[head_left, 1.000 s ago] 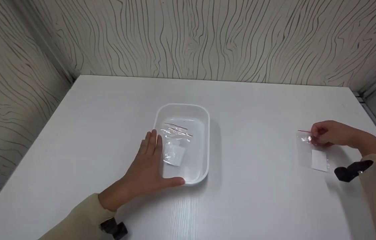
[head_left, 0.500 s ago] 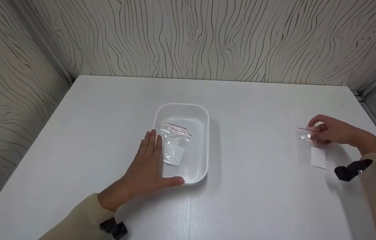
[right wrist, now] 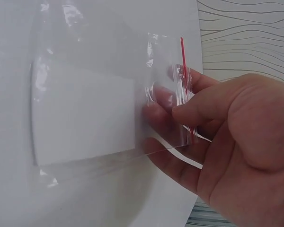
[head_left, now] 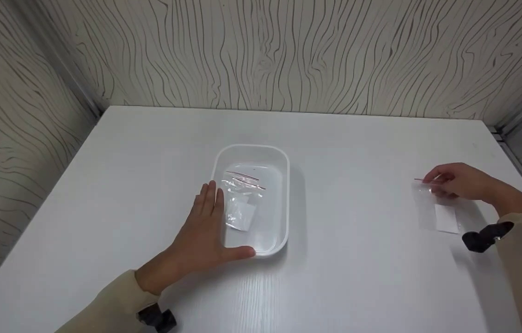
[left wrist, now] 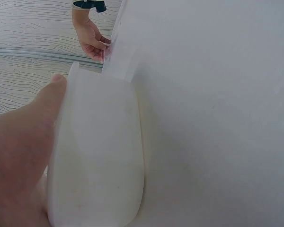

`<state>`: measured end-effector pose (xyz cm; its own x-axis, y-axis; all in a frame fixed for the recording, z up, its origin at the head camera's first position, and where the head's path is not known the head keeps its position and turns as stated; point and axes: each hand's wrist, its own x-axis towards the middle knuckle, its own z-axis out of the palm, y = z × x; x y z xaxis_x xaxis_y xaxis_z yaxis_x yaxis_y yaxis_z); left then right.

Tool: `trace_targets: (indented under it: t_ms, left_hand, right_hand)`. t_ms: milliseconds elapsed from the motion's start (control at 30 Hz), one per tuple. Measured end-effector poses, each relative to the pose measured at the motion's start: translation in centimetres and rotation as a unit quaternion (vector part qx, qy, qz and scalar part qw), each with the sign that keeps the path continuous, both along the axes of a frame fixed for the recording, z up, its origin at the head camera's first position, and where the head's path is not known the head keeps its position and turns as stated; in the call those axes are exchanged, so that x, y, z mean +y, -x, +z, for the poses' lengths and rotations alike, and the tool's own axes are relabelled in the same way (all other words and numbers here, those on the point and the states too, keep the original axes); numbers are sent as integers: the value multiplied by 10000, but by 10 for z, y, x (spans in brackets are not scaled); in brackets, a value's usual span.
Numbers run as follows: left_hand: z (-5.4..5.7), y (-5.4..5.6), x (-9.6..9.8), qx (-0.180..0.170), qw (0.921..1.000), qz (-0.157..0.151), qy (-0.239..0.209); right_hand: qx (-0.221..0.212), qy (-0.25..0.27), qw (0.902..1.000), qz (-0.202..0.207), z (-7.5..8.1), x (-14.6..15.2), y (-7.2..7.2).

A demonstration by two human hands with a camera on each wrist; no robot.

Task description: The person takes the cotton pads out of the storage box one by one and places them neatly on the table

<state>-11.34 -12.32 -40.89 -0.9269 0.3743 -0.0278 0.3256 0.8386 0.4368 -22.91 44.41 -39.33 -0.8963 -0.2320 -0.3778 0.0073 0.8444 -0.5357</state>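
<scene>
At the right of the table, my right hand (head_left: 462,182) pinches a clear zip bag (right wrist: 85,42) by its red-striped top edge, thumb in front and fingers behind the plastic. Inside that bag shows a white rectangular card (right wrist: 85,118). A white plastic tub (head_left: 287,203) with rounded corners stands near the table's middle. My left hand (head_left: 200,238) rests along the tub's left side and near corner, fingers straight and thumb stretched over the near rim. Clear bags (head_left: 242,203) with red stripes and white contents lie in the tub, partly behind the left fingers.
The white table (head_left: 358,277) ends at a patterned wall (head_left: 265,55) at the back. Further patterned panels stand to the left and right. Each wrist carries a small black device, such as the one on the right wrist (head_left: 487,237).
My right hand has shifted its fingers along the bag's top edge, and the bag has moved slightly. The left hand and the tub look the same.
</scene>
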Motion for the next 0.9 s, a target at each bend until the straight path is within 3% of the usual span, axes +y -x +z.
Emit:
trace_targets:
  t_ms: [900]
  left_hand:
    - [-2, 0, 0, 37, 10000, 33, -6]
  right_hand:
    - [432, -474, 9979, 1, 3, 5, -2]
